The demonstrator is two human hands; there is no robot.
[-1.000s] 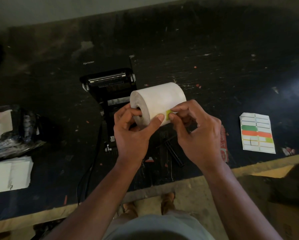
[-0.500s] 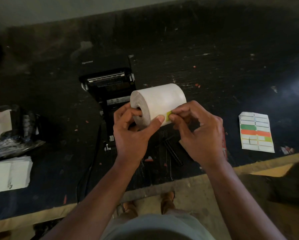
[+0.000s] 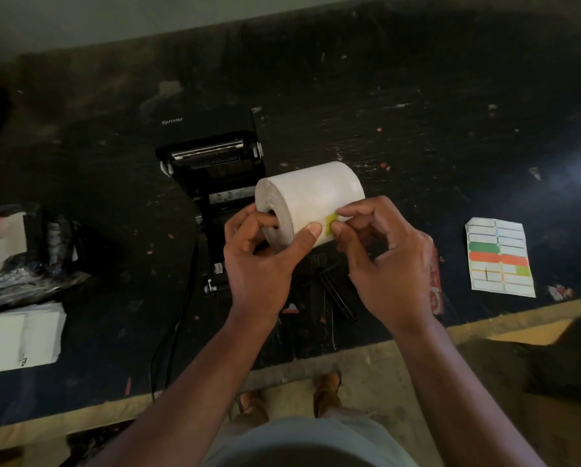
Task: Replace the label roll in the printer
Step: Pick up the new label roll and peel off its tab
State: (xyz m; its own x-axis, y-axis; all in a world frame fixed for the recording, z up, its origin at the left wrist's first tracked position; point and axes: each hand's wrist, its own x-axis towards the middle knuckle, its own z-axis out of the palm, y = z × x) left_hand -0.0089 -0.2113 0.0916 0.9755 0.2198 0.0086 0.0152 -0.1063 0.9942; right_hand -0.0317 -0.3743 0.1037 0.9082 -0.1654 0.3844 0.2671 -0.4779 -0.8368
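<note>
The left hand [image 3: 258, 261] held the white paper label roll [image 3: 311, 200] by its core in a closed grip, while the right hand [image 3: 383, 261] pinched its small yellow-green sealing tab [image 3: 330, 224]. The roll sat above the dark scuffed worktop [image 3: 417, 129], just right of the open black printer [image 3: 215, 170]. Loading looked not yet started.

Person seen from above. Both forearms bare from elbow to wrist, no sleeves in sight; left hand [image 3: 260, 264] and right hand [image 3: 388, 264] without rings, watch or gloves. Below the hands, a pale grey-green garment [image 3: 311, 443] covers the lap. Just above it, two brown shoes [image 3: 326, 390] stand side by side.
</note>
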